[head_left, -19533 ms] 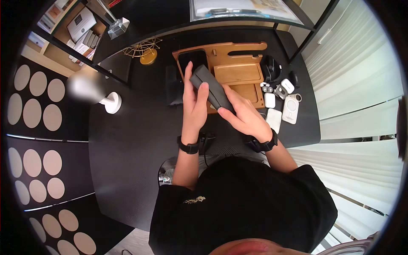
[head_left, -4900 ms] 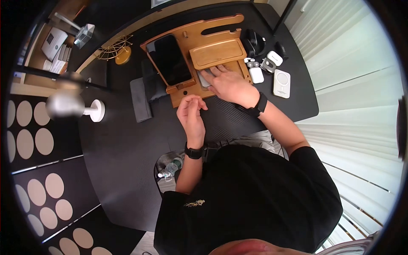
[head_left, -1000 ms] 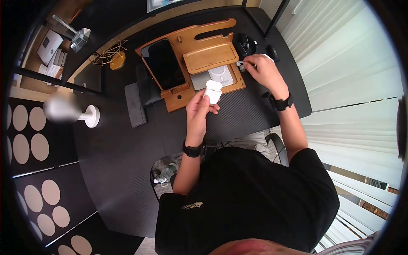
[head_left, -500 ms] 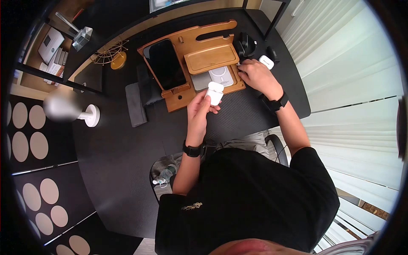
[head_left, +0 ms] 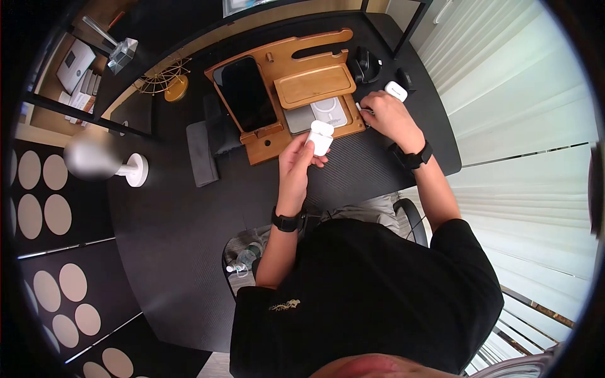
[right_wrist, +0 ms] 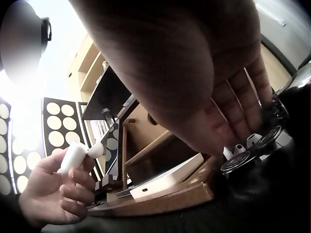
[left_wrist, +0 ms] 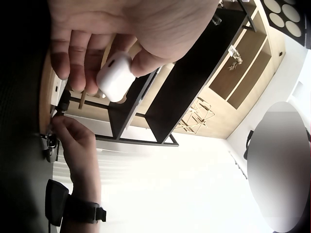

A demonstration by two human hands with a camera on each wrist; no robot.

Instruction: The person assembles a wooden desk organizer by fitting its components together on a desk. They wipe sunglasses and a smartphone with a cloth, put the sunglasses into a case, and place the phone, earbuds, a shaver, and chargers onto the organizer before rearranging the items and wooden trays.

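Left hand grasps lid-up white case near front edge of wooden stand; right hand by earbuds, stand's right edge; grip unclear

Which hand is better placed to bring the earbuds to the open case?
Probably the right hand: it's right by the white earbuds, though I can't tell whether it grips one. The left hand is taken up holding the case, farther away.
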